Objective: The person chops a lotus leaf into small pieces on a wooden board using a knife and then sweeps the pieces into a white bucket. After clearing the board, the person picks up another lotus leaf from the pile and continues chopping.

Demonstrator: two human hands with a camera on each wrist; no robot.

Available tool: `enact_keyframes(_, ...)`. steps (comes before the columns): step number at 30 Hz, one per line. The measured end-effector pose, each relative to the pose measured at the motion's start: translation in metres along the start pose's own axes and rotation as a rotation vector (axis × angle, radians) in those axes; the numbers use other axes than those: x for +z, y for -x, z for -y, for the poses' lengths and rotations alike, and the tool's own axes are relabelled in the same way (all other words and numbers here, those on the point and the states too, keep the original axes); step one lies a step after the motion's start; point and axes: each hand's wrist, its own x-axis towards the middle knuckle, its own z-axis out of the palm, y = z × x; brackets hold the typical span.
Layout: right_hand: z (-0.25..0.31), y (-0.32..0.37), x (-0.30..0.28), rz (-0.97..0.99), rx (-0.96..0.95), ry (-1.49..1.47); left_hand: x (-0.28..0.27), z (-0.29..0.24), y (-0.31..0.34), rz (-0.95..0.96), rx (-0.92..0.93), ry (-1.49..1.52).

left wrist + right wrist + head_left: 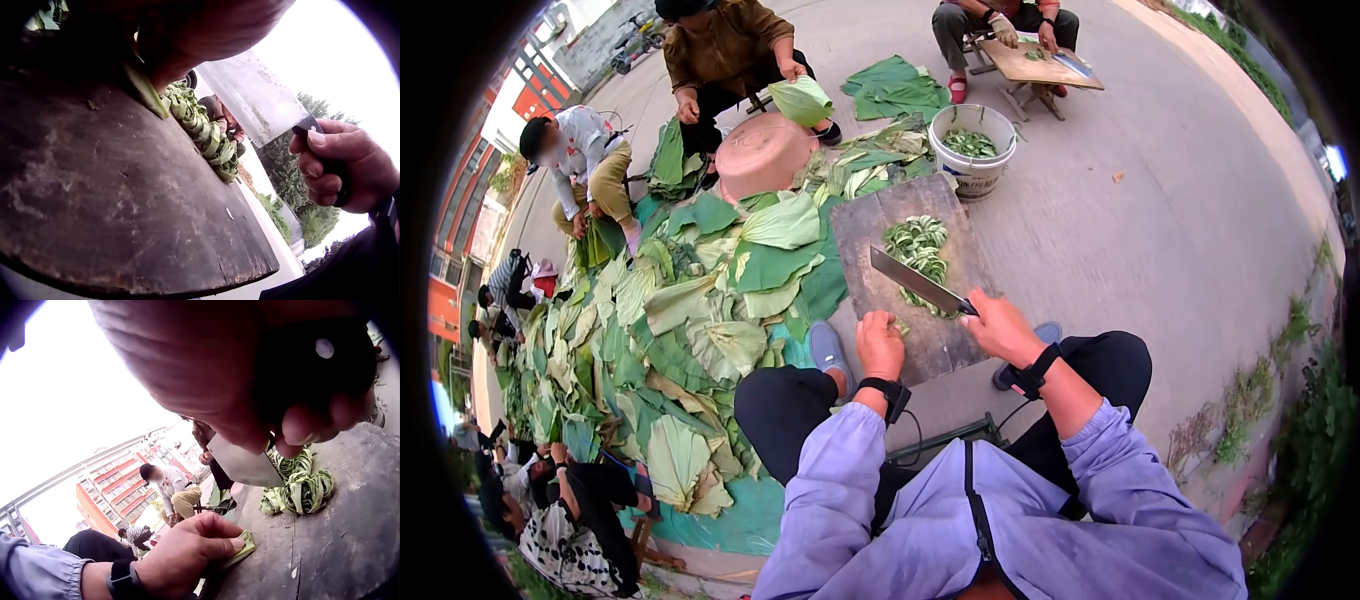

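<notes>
My right hand (1003, 328) grips the black handle of a broad cleaver (915, 282), its blade raised over the wooden board (863, 222). In the right wrist view my left hand (184, 553) pinches a folded piece of green leaf (245, 545) between thumb and fingers at the board's near left part. Beyond it, a heap of cut green strips (916, 245) lies on the board; the blade does not touch the leaf piece. The left wrist view shows the cleaver blade (253, 94) upright beside the strips (203, 128), fingers curled round its handle.
Large green leaves (700, 330) cover the ground at the left. A white bucket (974, 185) with cut greens stands past the board, near a pink tub (762, 160). Several people sit around; one works at a small wooden table (1050, 68). My knees flank the board's near end.
</notes>
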Motion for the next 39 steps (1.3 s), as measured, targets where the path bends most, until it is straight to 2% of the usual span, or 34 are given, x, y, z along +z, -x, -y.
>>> enact_keyframes(6,-0.011,0.024,-0.005,0.116,0.005,0.079,0.003,-0.006,0.000,-0.013,-0.014,-0.005)
enact_keyframes(14,-0.053,0.007,0.007,0.085,0.000,-0.033,0.003,-0.008,0.002,-0.012,-0.013,-0.003)
enact_keyframes(19,-0.040,-0.014,0.004,0.040,0.051,-0.006,0.002,-0.008,0.002,-0.024,-0.023,0.031)
enact_keyframes(22,-0.040,-0.020,0.016,-0.006,-0.002,-0.017,0.002,-0.006,0.000,-0.059,-0.047,0.008)
enact_keyframes(27,-0.029,-0.011,0.025,-0.078,-0.046,-0.128,0.004,-0.008,-0.005,-0.007,-0.019,0.055)
enact_keyframes(32,-0.015,0.014,0.028,-0.027,0.029,-0.183,0.008,-0.009,-0.010,-0.031,0.012,0.087)
enact_keyframes(34,-0.018,0.023,0.033,-0.019,-0.003,-0.250,0.013,-0.008,-0.012,-0.041,0.018,0.063)
enact_keyframes(39,-0.023,0.041,0.043,0.019,0.064,-0.384,0.012,-0.011,-0.012,-0.012,0.015,0.044)
